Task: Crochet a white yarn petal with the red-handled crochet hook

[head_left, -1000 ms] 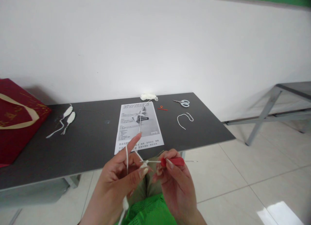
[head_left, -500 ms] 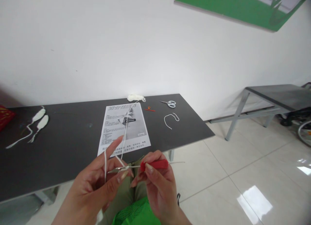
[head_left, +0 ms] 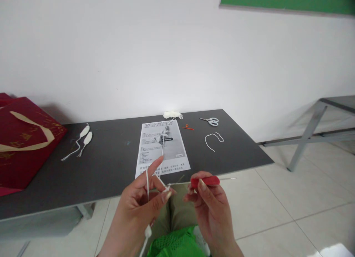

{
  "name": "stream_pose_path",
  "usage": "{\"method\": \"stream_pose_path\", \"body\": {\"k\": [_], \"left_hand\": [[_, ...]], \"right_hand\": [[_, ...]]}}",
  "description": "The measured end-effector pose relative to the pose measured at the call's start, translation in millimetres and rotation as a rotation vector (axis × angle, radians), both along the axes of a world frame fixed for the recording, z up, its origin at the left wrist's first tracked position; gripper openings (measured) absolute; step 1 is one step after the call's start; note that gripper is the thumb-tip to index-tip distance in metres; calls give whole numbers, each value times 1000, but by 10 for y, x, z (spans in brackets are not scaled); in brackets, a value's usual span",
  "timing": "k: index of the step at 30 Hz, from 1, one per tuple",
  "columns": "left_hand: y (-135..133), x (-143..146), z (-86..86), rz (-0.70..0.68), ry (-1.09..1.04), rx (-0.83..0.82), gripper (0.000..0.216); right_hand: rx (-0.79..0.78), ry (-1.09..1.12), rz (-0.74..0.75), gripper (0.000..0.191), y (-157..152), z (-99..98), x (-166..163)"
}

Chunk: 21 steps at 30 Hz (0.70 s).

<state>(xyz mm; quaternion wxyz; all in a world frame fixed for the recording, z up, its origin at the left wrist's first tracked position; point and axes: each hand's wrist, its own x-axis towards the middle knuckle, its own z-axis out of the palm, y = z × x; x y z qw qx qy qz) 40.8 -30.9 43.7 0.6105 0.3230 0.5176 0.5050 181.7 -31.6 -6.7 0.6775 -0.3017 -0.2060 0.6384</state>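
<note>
White yarn [head_left: 147,183] loops over the raised index finger of my left hand [head_left: 141,205], whose thumb and other fingers pinch a small white crocheted piece [head_left: 167,188]. Below that hand hangs a white end of the work [head_left: 148,233]. My right hand [head_left: 212,209] is closed round the red handle of a crochet hook [head_left: 209,181]. The hook's thin metal shaft points left, its tip at the pinched stitches. From the left index finger the yarn runs over a printed sheet [head_left: 144,153] to a white yarn skein [head_left: 172,114] by the wall.
On the dark table [head_left: 116,175] lie scissors [head_left: 212,121], a cut piece of yarn [head_left: 214,137], a small orange needle [head_left: 188,128] and two white crocheted petals [head_left: 87,138]. A red gift bag [head_left: 24,138] stands at the left. Another table [head_left: 338,103] is at the right.
The view has swung left, bringing more of the red bag into sight. The hook has drawn back, so its tip now sits at the edge of the pinched stitches.
</note>
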Motion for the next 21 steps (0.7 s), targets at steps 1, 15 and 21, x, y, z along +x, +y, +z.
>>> {"method": "stream_pose_path", "body": {"k": [1,15,21], "left_hand": [[-3,3,-5,11,2,2,63],[22,-13,-93,73,7,72,61],[-6,-1,-105,78,37,115,55]], "right_hand": [[14,-18,-11,7,-7,-6,-10],[259,-514,-237,15,-195,162,13],[214,-500,-321,16,-185,175,1]]}}
